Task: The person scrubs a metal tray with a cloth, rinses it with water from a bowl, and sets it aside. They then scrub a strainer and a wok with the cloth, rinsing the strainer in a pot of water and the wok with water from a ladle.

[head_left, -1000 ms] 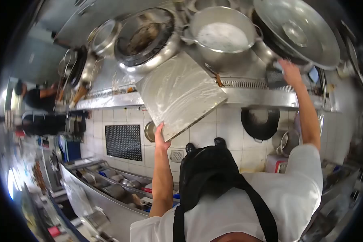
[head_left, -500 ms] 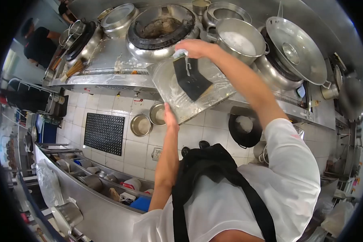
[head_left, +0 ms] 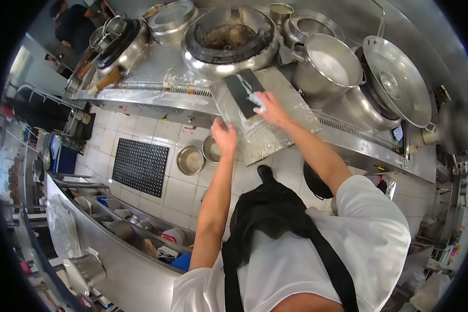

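A large, soapy metal sheet (head_left: 278,132) is tilted against the front of the range. On its upper left is a dark rectangular patch (head_left: 239,93) streaked with white suds. My right hand (head_left: 273,110) is closed round a small whitish scrubbing pad (head_left: 257,101) covered in foam, pressed at the right border of that patch. My left hand (head_left: 224,136) has its fingers curled at the sheet's left edge, the thumb overlapping it.
A wok burner (head_left: 229,41) stands behind the sheet. Right of it are a tall pot (head_left: 325,70) and a large wok (head_left: 400,86). Two metal pots, one a round pot (head_left: 190,160), stand on the floor near a black mat (head_left: 140,166). A person (head_left: 73,26) is at the far left.
My right hand has moved down and right across the sheet with the pad. My left hand has shifted up along the left edge. The camera view has turned, and the person at left appears higher.
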Demonstrator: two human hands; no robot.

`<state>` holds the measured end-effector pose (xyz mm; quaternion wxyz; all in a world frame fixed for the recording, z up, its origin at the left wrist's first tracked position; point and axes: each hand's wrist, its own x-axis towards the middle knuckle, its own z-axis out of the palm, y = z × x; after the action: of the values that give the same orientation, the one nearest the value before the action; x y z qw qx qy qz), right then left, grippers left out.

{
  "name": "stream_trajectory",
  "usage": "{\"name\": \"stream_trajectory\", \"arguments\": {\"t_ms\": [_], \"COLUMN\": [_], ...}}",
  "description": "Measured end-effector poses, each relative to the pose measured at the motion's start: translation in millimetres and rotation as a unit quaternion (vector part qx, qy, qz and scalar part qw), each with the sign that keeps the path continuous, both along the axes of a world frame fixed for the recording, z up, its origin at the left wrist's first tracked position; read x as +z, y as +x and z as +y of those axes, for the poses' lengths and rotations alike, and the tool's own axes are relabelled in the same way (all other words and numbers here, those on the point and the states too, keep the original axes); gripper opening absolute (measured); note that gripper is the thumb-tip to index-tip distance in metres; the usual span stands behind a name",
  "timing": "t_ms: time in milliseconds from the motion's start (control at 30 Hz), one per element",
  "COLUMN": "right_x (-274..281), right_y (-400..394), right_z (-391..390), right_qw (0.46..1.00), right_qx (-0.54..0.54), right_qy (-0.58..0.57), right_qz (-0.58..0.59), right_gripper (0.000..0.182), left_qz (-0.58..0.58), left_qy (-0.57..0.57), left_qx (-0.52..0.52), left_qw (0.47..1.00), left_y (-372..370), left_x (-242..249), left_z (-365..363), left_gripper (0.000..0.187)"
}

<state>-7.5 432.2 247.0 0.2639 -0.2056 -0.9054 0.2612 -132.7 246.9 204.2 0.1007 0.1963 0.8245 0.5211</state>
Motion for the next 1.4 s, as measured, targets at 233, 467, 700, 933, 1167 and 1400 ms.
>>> {"name": "stream_trajectory", "arguments": {"t_ms": [233,467,700,933,1167,1400], "right_x": [130.1,118.0,35.6,219.0,65.5,25.4], "right_y": [53.4,135.4,150.1,119.7,-45.3,-27.3], "right_z": [79.8,302.8,383.8,241.2,68.5,-3.3], "right_qw": [0.949,0.846,0.818,0.953,0.981,0.989], "right_qx": [-0.177,-0.154,-0.127,-0.008,0.107,0.081], "right_qy": [0.162,-0.016,-0.077,-0.302,-0.157,0.013], "right_qz": [0.206,-0.51,-0.555,0.03,0.039,-0.121], "right_gripper": [0.047,0.08,0.068,0.054,0.057,0.07], "left_qz": [0.043,-0.028,0.01,0.21,-0.213,-0.383], "left_qy": [-0.134,-0.366,-0.025,0.064,0.051,0.244], "left_qx": [-0.06,-0.116,-0.203,-0.231,-0.119,0.016], "left_qw": [0.988,0.923,0.979,0.948,0.968,0.891], "left_y": [-62.4,-103.0,-74.7,-46.6,-5.5,15.5], "left_x": [9.6,8.8,49.0,51.0,56.2,39.5], "left_z": [128.0,205.5,176.4,91.7,79.3,87.6], "left_gripper": [0.075,0.073,0.05,0.036,0.018,0.062]}}
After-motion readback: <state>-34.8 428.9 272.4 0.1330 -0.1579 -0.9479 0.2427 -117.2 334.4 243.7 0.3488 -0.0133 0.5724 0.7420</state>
